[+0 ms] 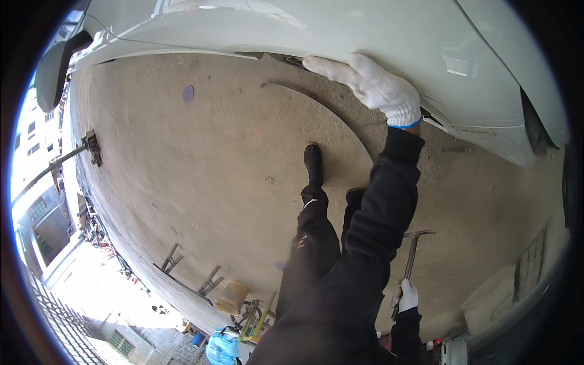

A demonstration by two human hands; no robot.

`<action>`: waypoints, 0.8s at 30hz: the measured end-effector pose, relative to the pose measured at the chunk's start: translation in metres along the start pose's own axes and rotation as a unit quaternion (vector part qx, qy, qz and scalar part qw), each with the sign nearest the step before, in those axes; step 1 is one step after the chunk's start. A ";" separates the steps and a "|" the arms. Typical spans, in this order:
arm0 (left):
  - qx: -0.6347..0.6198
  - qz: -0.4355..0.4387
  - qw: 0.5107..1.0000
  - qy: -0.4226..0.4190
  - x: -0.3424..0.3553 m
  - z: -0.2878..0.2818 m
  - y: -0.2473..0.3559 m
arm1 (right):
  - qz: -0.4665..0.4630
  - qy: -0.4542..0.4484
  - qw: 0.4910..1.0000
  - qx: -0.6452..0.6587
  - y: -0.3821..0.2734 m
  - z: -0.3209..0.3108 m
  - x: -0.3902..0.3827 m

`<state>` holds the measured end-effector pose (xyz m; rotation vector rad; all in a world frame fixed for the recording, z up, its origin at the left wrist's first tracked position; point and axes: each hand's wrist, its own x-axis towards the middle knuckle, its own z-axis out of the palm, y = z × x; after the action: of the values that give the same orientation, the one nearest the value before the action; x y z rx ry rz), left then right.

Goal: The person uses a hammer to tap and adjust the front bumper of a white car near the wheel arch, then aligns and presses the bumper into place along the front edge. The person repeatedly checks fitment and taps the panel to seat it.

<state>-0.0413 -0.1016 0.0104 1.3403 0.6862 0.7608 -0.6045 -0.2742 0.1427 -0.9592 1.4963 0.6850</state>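
My left hand (372,88), in a white knit glove, reaches to the lower edge of a white car's body panel (395,30), its fingers stretched out along the edge and apparently touching it. My right hand (406,295), also gloved, is closed on the shaft of a metal hammer-like tool (413,249) at lower right, with its long head crosswise at the top. A bent lower piece of the panel (486,134) juts out right of my left hand, beside a dark gap. My dark sleeve hides part of my legs and dark boots (312,164).
A side mirror (52,70) projects at upper left. On the concrete floor (213,170) are a curved groove or line and a jack-like tool (91,146) with a long handle at left. Metal stands (210,283), a yellowish container (231,297) and a blue bag (222,347) sit along the bottom.
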 end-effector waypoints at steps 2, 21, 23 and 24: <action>-0.005 -0.007 1.000 0.022 0.023 -0.002 0.000 | 0.028 0.003 1.000 -0.011 0.004 -0.010 0.002; -0.024 -0.114 0.993 0.029 0.053 -0.010 0.021 | 0.135 0.055 0.989 -0.036 -0.001 0.098 -0.013; 0.009 -0.112 0.993 0.023 0.009 0.002 0.037 | 0.142 0.038 0.988 -0.034 -0.004 0.121 -0.012; 0.019 -0.116 0.993 0.014 -0.011 0.007 0.046 | 0.108 0.007 0.992 -0.070 0.010 0.119 -0.003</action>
<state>-0.0461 -0.1110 0.0564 1.2599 0.8658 0.5815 -0.5536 -0.1674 0.1260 -0.9168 1.5955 0.9512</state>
